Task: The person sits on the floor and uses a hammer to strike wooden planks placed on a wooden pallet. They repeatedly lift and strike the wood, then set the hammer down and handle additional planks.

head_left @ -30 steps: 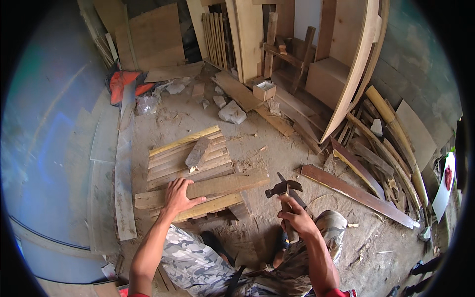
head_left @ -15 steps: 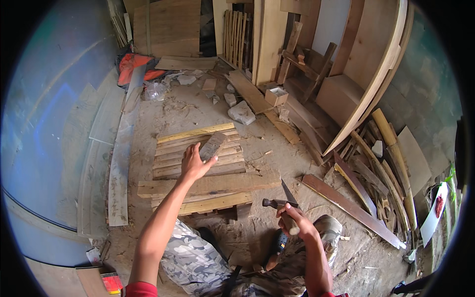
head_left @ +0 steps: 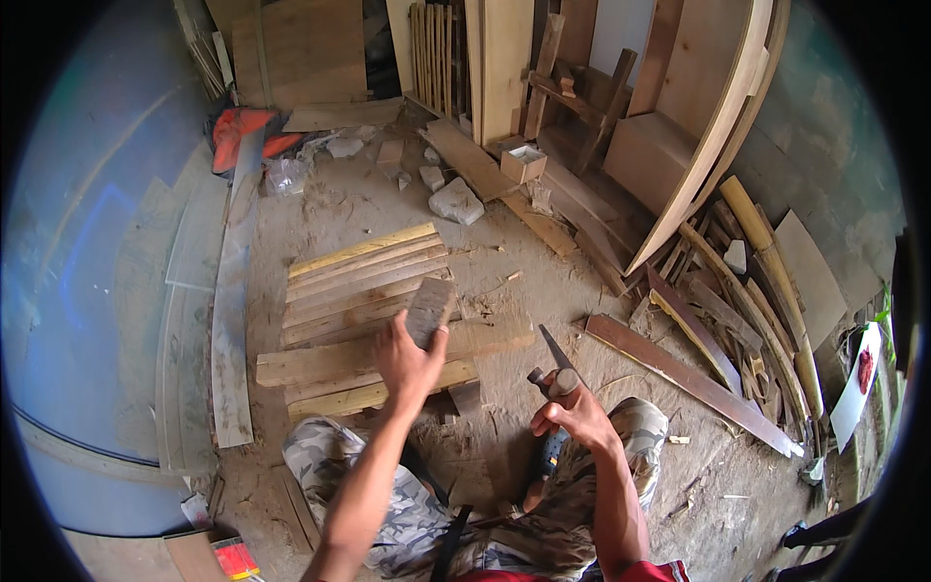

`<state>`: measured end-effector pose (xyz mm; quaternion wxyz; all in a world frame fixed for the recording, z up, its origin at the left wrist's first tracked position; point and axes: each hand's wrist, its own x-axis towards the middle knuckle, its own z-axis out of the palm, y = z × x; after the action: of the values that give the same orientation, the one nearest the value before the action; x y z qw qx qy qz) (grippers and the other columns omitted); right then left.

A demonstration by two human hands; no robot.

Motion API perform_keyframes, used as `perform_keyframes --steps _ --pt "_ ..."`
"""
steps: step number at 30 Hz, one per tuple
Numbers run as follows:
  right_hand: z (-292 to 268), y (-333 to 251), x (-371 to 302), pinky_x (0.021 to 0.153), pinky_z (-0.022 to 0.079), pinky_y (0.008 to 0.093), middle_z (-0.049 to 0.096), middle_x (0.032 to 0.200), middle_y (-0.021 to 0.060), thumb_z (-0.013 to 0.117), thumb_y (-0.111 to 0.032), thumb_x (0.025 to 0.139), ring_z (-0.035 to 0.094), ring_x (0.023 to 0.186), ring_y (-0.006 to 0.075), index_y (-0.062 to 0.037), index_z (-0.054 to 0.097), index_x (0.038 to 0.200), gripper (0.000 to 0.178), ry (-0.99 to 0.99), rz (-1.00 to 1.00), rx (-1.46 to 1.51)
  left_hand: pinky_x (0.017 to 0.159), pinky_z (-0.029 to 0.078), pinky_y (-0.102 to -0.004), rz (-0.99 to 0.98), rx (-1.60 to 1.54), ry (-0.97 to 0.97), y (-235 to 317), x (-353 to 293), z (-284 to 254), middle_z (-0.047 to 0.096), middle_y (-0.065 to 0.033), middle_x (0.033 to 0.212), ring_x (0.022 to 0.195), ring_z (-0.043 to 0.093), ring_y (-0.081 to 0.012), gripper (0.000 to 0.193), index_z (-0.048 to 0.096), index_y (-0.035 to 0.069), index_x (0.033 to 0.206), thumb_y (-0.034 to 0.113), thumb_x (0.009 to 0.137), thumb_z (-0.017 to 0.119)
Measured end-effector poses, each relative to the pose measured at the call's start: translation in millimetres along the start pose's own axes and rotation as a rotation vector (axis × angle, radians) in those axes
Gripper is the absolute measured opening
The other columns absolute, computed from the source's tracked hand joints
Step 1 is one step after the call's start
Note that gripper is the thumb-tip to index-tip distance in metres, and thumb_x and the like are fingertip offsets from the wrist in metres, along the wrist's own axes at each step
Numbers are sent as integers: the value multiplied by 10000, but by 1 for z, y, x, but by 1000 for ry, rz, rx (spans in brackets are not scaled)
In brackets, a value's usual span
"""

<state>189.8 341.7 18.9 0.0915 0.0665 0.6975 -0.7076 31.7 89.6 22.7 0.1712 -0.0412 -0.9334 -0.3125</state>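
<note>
A rough brown wooden block (head_left: 433,305) is gripped in my left hand (head_left: 411,363), fingers along one side and thumb along the other. It is held above a thick wooden beam (head_left: 308,367), which lies across a row of narrow wooden slats (head_left: 361,278) on the ground. Closed around a hammer (head_left: 563,382), my right hand (head_left: 582,419) is to the right of the beam, above my knee. The handle's end faces up and much of the hammer is hidden by the fingers. A dark pointed blade (head_left: 557,351) shows just beyond this hand.
A long reddish-brown board (head_left: 679,380) lies to the right, beside a pile of scrap wood (head_left: 722,325). Stones (head_left: 456,202) and a small box (head_left: 524,164) are farther off. Long planks (head_left: 233,320) run along the left wall. Wooden cabinet panels (head_left: 718,126) stand at the back right.
My left hand has moved right and nearer with the block, which now points more upright. My right hand has turned the hammer. The whole view has shifted slightly.
</note>
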Motion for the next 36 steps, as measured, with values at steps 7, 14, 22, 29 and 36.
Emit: perform_keyframes --steps 7,14,22,29,36 --pt "9 -18 -7 528 524 297 650 708 43 660 -218 991 707 667 174 -42 567 1114 235 127 89 -84 1031 399 -516 -132 -174 99 50 -34 38 511 -273 1258 1198 488 -432 742 472 -46 1376 424 869 742" --pt "9 -18 -8 601 513 388 641 639 99 680 -305 942 690 637 300 -64 647 1035 260 292 18 -788 1056 371 -546 -94 -185 -30 52 -41 39 501 -252 1378 1257 492 -421 810 443 8 1449 509 871 711" --pt "7 1 4 688 531 383 613 764 124 629 -261 876 662 737 228 -15 633 965 261 438 -140 -111 1144 320 -570 -76 -147 -402 23 14 9 458 -243 1491 1379 458 -389 1043 271 89 1570 761 831 572" --pt "11 -47 46 520 385 335 397 625 -1 606 -390 907 401 521 149 -127 447 751 344 419 -290 706 1038 481 -430 -91 -270 -631 4 72 50 650 -195 1312 1223 622 -330 885 530 22 1408 687 836 643" --pt "24 -83 125 483 342 345 309 533 -25 623 -517 867 317 448 144 -172 394 648 469 319 -308 1073 967 494 -353 -137 -468 -513 7 65 25 733 -142 1148 1066 676 -227 621 692 12 1234 465 819 785"
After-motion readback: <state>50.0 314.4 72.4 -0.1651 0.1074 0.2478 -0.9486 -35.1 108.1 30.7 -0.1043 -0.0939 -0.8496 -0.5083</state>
